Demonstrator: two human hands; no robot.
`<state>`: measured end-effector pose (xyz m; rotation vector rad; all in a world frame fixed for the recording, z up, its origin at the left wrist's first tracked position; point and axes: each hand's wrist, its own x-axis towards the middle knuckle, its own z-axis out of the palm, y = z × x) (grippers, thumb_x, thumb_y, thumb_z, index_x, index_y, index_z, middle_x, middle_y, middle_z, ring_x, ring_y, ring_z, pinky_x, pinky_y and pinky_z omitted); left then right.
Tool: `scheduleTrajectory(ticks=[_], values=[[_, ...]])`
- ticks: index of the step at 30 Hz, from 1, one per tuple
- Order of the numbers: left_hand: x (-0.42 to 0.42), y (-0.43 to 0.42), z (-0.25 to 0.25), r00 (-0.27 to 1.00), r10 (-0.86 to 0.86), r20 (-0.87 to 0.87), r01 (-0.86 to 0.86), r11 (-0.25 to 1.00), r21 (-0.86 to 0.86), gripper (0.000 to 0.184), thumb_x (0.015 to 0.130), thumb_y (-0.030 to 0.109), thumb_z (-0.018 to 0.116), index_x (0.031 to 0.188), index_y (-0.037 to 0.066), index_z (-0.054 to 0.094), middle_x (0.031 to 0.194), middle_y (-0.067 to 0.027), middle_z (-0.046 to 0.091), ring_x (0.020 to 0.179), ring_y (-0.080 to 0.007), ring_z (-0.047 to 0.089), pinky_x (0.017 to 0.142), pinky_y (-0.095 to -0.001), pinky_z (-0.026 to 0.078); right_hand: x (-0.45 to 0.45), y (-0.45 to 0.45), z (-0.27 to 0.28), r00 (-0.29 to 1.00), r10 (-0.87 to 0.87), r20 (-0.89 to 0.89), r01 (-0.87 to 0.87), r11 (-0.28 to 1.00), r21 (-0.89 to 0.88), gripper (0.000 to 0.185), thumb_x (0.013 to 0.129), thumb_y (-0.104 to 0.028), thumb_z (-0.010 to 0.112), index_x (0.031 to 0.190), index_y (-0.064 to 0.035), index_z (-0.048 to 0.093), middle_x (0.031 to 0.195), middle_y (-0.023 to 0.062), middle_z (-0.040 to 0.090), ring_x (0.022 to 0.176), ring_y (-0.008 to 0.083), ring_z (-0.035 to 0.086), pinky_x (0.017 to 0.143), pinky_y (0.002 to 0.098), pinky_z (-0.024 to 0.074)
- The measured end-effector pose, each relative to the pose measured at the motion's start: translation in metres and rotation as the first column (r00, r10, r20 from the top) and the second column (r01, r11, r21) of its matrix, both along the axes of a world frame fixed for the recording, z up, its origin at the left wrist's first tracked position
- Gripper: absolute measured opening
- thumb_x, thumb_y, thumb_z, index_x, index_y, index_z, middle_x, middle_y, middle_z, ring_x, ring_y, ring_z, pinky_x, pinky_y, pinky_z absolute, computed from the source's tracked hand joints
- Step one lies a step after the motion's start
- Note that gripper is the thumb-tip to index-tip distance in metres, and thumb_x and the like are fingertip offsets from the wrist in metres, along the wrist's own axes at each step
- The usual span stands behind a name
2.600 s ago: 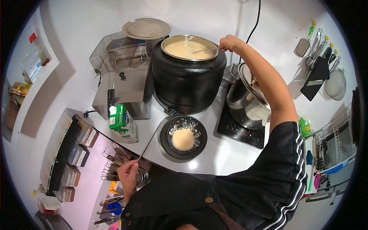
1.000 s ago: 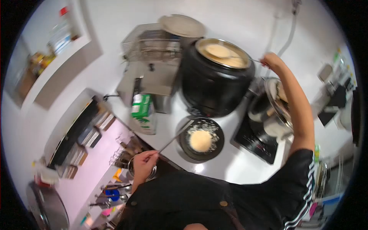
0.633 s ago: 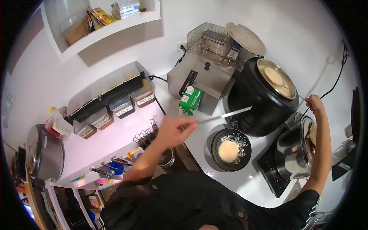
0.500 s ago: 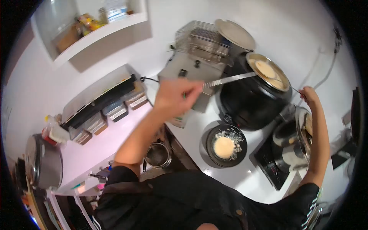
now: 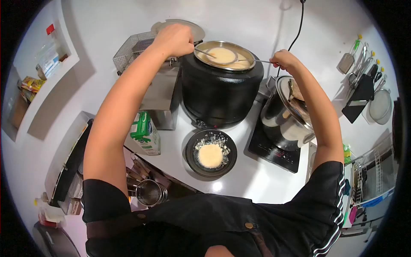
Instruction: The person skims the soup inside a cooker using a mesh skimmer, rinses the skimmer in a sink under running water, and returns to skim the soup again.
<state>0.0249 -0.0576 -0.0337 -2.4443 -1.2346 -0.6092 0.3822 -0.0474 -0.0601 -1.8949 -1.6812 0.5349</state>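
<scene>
My right hand [image 5: 284,59] is closed on the thin handle of a ladle [image 5: 224,56], whose round bowl sits in the creamy liquid [image 5: 245,62] of the black pot [image 5: 218,92]. From the pot's upper left, my left hand [image 5: 175,40] grips a metal utensil [image 5: 204,52], its far end at the liquid beside the ladle. Below the pot stands a black bowl [image 5: 211,171] with creamy liquid and white bits around it.
A green and white carton [image 5: 145,133] stands left of the bowl. On the right, a steel pot [image 5: 284,118] sits on a black induction cooker [image 5: 274,150]. A steel box [image 5: 160,96] and wire basket [image 5: 130,51] are behind my left arm. Strainers [image 5: 149,192] hang at the counter's front.
My left hand has swung from the lower left up to the black pot, bringing the metal utensil to the liquid. My right hand keeps the ladle in the pot. The view has turned.
</scene>
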Motion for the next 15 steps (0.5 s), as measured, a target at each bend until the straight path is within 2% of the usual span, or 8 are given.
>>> scheduleTrajectory(ticks=[4,7,10,13,15], values=[[0.014,0.013,0.002,0.999,-0.039,-0.004,0.039,0.997,-0.059,0.024,0.058,0.017,0.053,0.074,0.009,0.068,0.070,-0.0156,0.061,0.070,-0.0326,0.059,0.064,-0.0410,0.048,-0.006,-0.003,0.000,0.998,-0.046,0.040,0.046,0.999,0.002,0.023,0.069,-0.014,0.059,0.050,-0.0029,0.052,0.046,0.0034,0.043,0.038,0.0113,0.030,0.036,0.0290,0.0215],[0.027,0.015,0.003,1.000,0.003,-0.029,-0.005,0.997,-0.073,0.021,0.057,0.014,0.053,0.072,0.010,0.067,0.076,-0.0139,0.063,0.076,-0.0312,0.059,0.065,-0.0406,0.048,-0.012,-0.005,0.000,0.999,-0.032,0.012,0.032,0.999,-0.014,0.025,0.070,-0.014,0.058,0.049,-0.0035,0.050,0.045,0.0025,0.041,0.037,0.0108,0.028,0.035,0.0288,0.0203],[0.032,0.016,0.004,0.998,0.065,-0.007,-0.066,0.996,-0.065,0.019,0.058,0.015,0.054,0.070,0.008,0.066,0.076,-0.0143,0.062,0.076,-0.0320,0.059,0.065,-0.0410,0.048,-0.019,-0.011,0.005,0.999,-0.042,-0.025,0.041,0.998,-0.041,0.028,0.071,-0.014,0.058,0.047,-0.0038,0.049,0.044,0.0019,0.039,0.037,0.0103,0.026,0.035,0.0288,0.0185],[0.031,0.018,0.010,0.991,0.110,-0.075,-0.110,0.994,0.009,0.018,0.057,0.014,0.054,0.070,0.007,0.065,0.076,-0.0153,0.062,0.076,-0.0327,0.059,0.064,-0.0414,0.048,-0.015,-0.007,0.005,0.998,-0.054,-0.017,0.053,0.997,-0.061,0.029,0.073,-0.014,0.057,0.047,-0.0036,0.048,0.044,0.0020,0.038,0.037,0.0100,0.025,0.035,0.0287,0.0172],[0.026,0.017,0.011,0.999,0.038,0.015,-0.039,0.998,0.050,0.021,0.056,0.017,0.051,0.068,0.007,0.065,0.068,-0.0163,0.060,0.066,-0.0339,0.057,0.058,-0.0420,0.046,-0.012,-0.005,0.006,0.999,-0.051,-0.017,0.049,0.996,-0.072,0.028,0.072,-0.016,0.058,0.049,-0.0040,0.048,0.045,0.0018,0.039,0.038,0.0102,0.027,0.036,0.0286,0.0181]])
